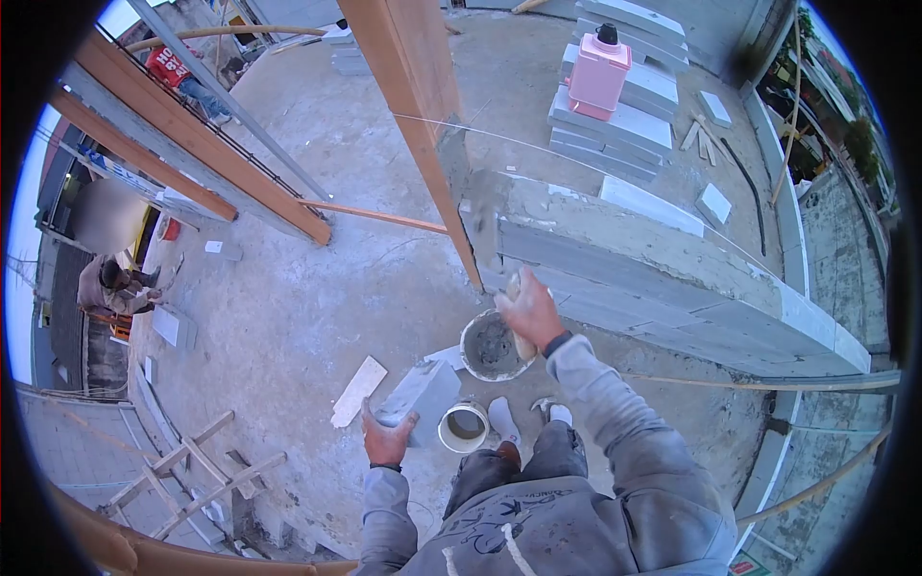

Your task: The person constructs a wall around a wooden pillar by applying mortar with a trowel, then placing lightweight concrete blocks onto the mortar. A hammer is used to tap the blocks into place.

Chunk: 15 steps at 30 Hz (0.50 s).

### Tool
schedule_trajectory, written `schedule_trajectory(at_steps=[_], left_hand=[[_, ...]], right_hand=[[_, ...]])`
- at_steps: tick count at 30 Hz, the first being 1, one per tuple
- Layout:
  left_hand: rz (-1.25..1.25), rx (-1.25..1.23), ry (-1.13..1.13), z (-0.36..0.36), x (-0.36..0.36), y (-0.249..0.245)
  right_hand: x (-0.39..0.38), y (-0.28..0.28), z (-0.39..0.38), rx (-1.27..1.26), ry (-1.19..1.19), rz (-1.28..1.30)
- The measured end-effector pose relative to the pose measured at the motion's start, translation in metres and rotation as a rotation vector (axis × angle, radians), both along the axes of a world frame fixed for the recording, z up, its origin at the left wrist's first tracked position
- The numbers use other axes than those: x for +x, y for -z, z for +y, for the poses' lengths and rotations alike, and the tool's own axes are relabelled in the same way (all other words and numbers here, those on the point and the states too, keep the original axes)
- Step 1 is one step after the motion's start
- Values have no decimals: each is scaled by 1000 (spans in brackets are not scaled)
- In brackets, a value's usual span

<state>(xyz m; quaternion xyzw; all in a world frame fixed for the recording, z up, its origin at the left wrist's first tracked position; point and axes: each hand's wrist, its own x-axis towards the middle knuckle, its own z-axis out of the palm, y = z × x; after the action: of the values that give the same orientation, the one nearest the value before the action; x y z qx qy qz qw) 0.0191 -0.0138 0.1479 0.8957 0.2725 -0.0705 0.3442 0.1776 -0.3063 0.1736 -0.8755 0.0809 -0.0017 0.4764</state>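
My left hand (386, 440) grips the near end of a light grey block (423, 389), with thumb and fingers spread across its edge. My right hand (530, 312) is closed around a pale, wooden-looking tool (524, 348) at the rim of a bucket of grey mortar (492, 346); the tool's working end cannot be made out. Between my feet and the block stands a smaller white bucket (464, 426) with murky liquid in it. A pale flat board (359, 392) lies on the floor left of the block.
To the right runs a low block wall (663, 274) with mortar on top and a string line above it. An orange post (408, 106) rises at its end. Stacked blocks (615, 130) bear a pink jug (599, 79). A co-worker (115, 286) crouches at left; wooden framing (192, 470) lies lower left.
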Motion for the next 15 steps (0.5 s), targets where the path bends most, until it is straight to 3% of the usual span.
schedule_trajectory(at_steps=[6,8,11,15], left_hand=[[-21,-2,44,2,5,3],[18,-22,30,0,1,4],[22,-56,3,4,-6,3],[28,-69,-24,27,-23,27]], right_hand=[[66,17,50,193,217,-24],[83,40,84,193,333,-159],[85,20,118,102,391,-95],[23,17,112,7,137,-47]])
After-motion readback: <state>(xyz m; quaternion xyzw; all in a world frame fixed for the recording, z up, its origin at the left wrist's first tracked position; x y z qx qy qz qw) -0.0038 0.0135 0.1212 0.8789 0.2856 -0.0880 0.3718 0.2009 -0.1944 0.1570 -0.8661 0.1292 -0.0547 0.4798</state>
